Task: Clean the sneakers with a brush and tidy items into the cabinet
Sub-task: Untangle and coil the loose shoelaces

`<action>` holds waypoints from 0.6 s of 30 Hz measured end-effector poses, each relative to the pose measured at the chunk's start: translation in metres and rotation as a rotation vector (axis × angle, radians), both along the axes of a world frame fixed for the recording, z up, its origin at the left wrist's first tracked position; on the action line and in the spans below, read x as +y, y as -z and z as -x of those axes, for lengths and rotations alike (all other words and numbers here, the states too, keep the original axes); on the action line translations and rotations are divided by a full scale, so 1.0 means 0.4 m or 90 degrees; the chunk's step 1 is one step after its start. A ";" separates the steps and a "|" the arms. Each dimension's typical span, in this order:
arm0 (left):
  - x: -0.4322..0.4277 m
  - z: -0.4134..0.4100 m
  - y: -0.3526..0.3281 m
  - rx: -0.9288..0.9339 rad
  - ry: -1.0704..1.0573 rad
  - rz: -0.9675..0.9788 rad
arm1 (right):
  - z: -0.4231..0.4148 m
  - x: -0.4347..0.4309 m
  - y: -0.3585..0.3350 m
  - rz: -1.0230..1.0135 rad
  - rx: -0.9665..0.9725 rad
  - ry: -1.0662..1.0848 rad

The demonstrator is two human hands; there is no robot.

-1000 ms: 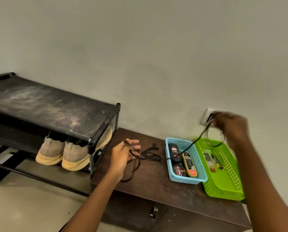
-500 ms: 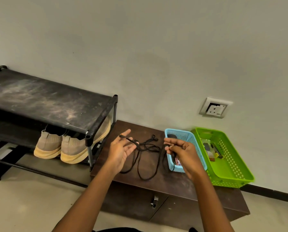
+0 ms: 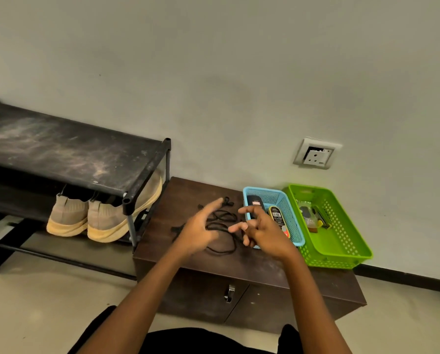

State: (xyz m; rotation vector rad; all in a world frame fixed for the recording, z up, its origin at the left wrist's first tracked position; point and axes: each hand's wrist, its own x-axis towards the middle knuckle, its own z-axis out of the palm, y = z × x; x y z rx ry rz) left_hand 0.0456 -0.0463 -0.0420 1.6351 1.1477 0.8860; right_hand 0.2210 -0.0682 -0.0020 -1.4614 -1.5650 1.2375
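Currently: black lace (image 3: 221, 249), loosely tangled on cabinet (image 3: 188, 190), lay under and between both hands; left hand (image 3: 199, 229) and right hand (image 3: 264, 232) spread loose-fingered, gripping nothing; left seemingly nearer.

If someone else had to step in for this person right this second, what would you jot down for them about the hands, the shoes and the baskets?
Hands: the left grip, a bare hand, is open, fingers spread over the black lace on the cabinet top. The right grip is open next to the blue basket and holds nothing I can see.
The sneakers stand side by side on the lower shelf of the shoe rack; whether they have been brushed, I cannot tell.
Left to do: the lace, the blue basket and the green basket sit on top, and the cabinet doors are shut. No brush is clearly visible.
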 end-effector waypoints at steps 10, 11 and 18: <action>-0.132 -0.056 -0.080 -0.003 -0.094 -0.098 | -0.023 -0.140 -0.070 0.194 0.323 0.020; -0.142 -0.055 -0.094 0.009 -0.105 -0.117 | -0.026 -0.153 -0.070 0.213 0.321 0.013; -0.218 -0.066 -0.079 -0.029 -0.110 -0.067 | -0.029 -0.227 -0.077 0.193 0.493 -0.058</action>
